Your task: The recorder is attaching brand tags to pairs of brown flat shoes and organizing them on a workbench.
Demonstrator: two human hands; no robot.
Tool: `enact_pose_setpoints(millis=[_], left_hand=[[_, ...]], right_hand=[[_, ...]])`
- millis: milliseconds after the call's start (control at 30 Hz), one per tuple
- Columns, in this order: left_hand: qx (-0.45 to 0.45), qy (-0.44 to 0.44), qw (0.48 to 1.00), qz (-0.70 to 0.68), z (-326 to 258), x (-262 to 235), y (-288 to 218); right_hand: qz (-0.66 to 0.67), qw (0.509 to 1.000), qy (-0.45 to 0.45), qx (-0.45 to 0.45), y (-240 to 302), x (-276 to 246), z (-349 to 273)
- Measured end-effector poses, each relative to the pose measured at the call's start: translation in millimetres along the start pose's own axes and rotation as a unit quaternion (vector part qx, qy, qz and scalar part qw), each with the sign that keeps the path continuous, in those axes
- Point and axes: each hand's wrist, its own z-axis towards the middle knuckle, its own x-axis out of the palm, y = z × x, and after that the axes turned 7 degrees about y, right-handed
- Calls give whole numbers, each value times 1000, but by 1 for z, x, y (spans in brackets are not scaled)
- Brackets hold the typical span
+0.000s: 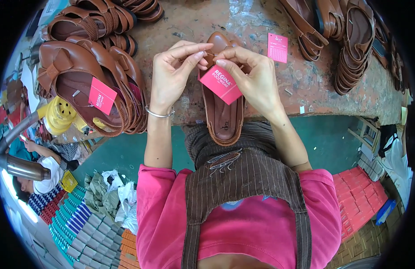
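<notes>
Nearest the camera, a pink T-shirt (162,215) is partly covered by a brown pinstriped apron (252,175). In the head view, a thin string (210,54) is pinched by thumb and forefinger of both the left hand (175,69) and the right hand (256,78), with a pink hang tag (220,85) suspended above a brown slip-on shoe (224,117), whose heel is extended past the worktable (315,85) edge.
</notes>
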Motion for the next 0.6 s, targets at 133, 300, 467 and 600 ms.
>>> enact_pose_setpoints(millis=[133, 300, 467, 600], left_hand=[[-10, -15, 999, 26, -2, 7, -3], [-36, -9, 999, 9, -1, 3, -1], [-40, -15, 999, 22, -2, 2, -4], [-39, -5, 999, 26, 2, 5, 0]], right_hand=[[-2, 996, -72, -50, -2, 6, 7], [-16, 993, -86, -75, -7, 12, 11], [-17, 994, -81, -75, -6, 12, 11], [-38, 994, -73, -68, -16, 11, 10]])
